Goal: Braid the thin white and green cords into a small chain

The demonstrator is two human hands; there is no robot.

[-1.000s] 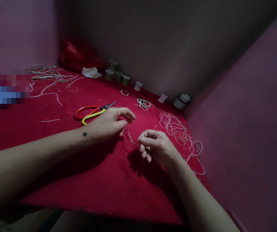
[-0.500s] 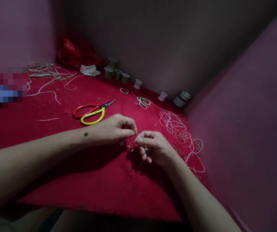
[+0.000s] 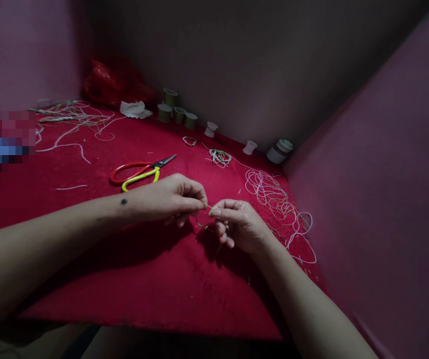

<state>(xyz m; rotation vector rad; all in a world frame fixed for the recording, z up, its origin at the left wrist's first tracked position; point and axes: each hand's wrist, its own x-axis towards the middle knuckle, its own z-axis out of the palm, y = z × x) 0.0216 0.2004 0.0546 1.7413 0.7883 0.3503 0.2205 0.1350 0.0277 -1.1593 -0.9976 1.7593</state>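
Observation:
A thin greenish cord [image 3: 202,226] hangs in a loose curve under my fingers, above the red cloth. My left hand [image 3: 184,197] pinches one part of it between thumb and forefinger. Just to the right, my right hand [image 3: 236,218] pinches it too, and a short, taut stretch runs across the small gap between the fingertips. Behind my left wrist lie scissors [image 3: 139,172] with one red and one yellow handle, the blades pointing right; my forearm hides part of the yellow handle.
Tangled pale cords lie at the back left [image 3: 68,119] and right [image 3: 270,194]. Along the back stand green spools [image 3: 165,113], white spools [image 3: 211,129] and a lidded jar [image 3: 279,151]. A red plastic bag [image 3: 113,85] sits behind. Pink walls flank the red table [image 3: 143,299].
My left hand has drawn slightly left, away from my right hand, and a stretch of cord now shows between the fingertips. The whole view has shifted a little.

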